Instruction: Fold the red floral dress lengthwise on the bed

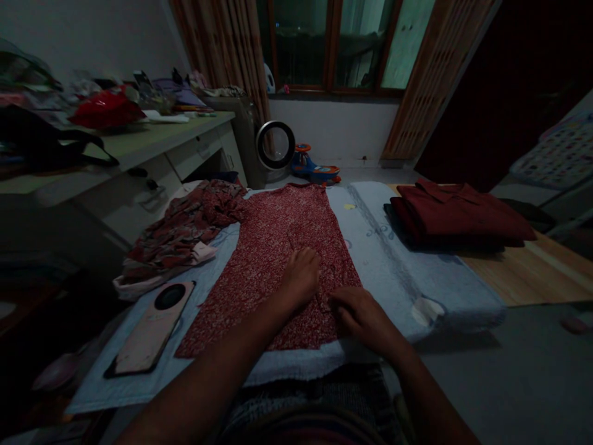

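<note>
A dark red garment [278, 241] with a fine pale pattern lies spread on a light blue cloth, narrower at the far end and flared toward me. My left hand [303, 272] is closed over its middle, fingers bent down into the fabric. At the garment's right side, my right hand [359, 309] pinches the cloth near the edge, where small folds gather between the two hands. A thin dark line, maybe a cord or crease, shows just beyond my left fingers. The fingertips of both hands are partly hidden.
A crumpled patterned cloth heap [185, 228] and a pale pink phone [155, 330] lie on the left. Folded dark red clothes [454, 213] are stacked at right on a wooden board [523, 269]. A cluttered desk [162, 139] stands left; a blue ride-on toy [312, 165] is beyond.
</note>
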Motion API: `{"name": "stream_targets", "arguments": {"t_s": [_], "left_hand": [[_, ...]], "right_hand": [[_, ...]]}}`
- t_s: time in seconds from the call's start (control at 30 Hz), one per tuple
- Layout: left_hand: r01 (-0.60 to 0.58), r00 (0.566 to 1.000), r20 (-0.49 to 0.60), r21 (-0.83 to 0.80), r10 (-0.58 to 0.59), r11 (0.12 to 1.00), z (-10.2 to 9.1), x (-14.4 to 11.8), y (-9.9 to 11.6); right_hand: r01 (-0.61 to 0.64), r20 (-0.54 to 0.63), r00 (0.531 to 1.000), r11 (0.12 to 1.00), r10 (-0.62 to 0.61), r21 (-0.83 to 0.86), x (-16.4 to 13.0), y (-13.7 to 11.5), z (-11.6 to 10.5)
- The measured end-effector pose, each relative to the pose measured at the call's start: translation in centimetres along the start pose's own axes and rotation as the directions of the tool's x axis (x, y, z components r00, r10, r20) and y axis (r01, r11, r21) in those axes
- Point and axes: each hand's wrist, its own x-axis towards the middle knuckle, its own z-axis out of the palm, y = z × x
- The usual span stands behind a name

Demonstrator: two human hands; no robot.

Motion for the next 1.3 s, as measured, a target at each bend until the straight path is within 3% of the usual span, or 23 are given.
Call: {"name": "stream_targets", "arguments": {"t_s": [0.13,0.27,0.47,0.77,0.87,1.0,1.13,1.3], "left_hand": [[-0.001,0.998,0.063,-0.023,0.002,1.000,0.9,-0.9,1.0],[0.041,0.995,0.092,-0.028,-0.038,0.999,1.4,-1.0,0.9],[0.045,0.995,0.087,-0.017,-0.043,0.999,1.3,-1.1,0.8],[0.062,0.998,0.032,-0.005,-0.062,0.998,1.9,-1.4,0.6],[0.052,0.999,-0.001,-0.027,-0.052,0.998,1.6,-1.3,0.3],[-0.013,0.994,-0.113,-0.081,0.004,0.997,1.3,-0.8,0.0],[-0.135,0.984,-0.136,-0.141,0.116,0.981,1.3,-0.7,-0.1],[-0.173,0.985,-0.055,-0.180,0.166,0.968,1.3,-1.1,0.0]], "right_hand": [[-0.020,-0.067,0.998,0.998,0.016,-0.061,3.3,1.8,-0.8],[-0.029,-0.116,0.993,0.993,0.016,-0.112,6.8,4.7,0.8],[-0.042,-0.083,0.996,0.980,0.026,-0.197,7.8,7.5,2.8],[-0.319,-0.061,0.946,0.883,0.318,-0.344,6.9,6.8,2.8],[-0.313,-0.122,0.950,0.891,0.288,-0.330,7.0,6.9,2.7],[-0.198,-0.236,0.962,0.946,0.137,-0.257,7.3,7.1,2.1],[-0.104,-0.114,0.990,0.970,0.080,-0.220,7.5,7.0,2.1],[-0.142,-0.059,0.990,0.947,0.131,-0.288,7.2,6.9,2.4]]}}
